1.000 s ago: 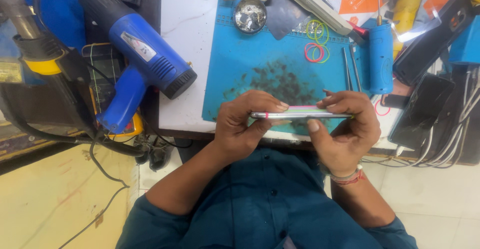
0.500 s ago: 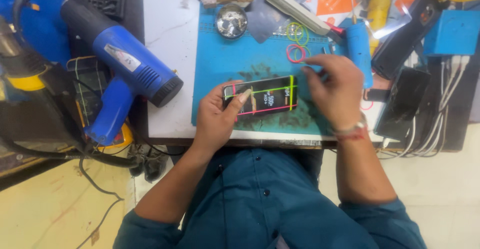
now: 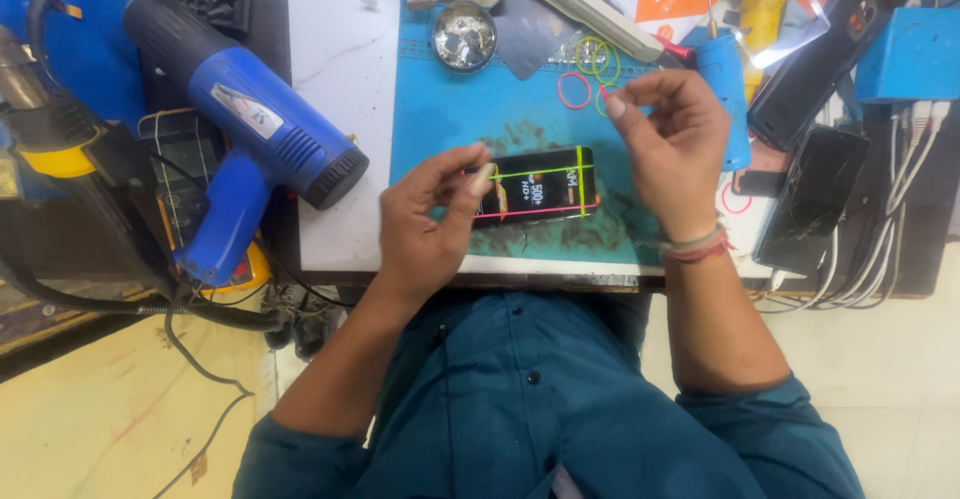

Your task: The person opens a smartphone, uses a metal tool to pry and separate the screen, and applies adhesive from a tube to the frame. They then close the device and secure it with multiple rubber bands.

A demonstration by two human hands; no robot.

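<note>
A black smartphone lies flat on the blue work mat, bound by yellow and pink rubber bands. My left hand rests at the phone's left end, fingers pressing on its edge. My right hand hovers above the mat to the right of the phone, thumb and forefinger pinched together; whether anything is between them I cannot tell. Loose rubber bands, pink and yellow, lie on the mat just beyond that hand.
A blue heat gun lies at the left on the white bench. A small metal dish sits at the mat's far edge. Other phones, a blue box and white cables crowd the right side.
The phone went from being held edge-on in both hands to lying flat on the mat. My right hand has lifted off it and moved up and right toward the loose bands.
</note>
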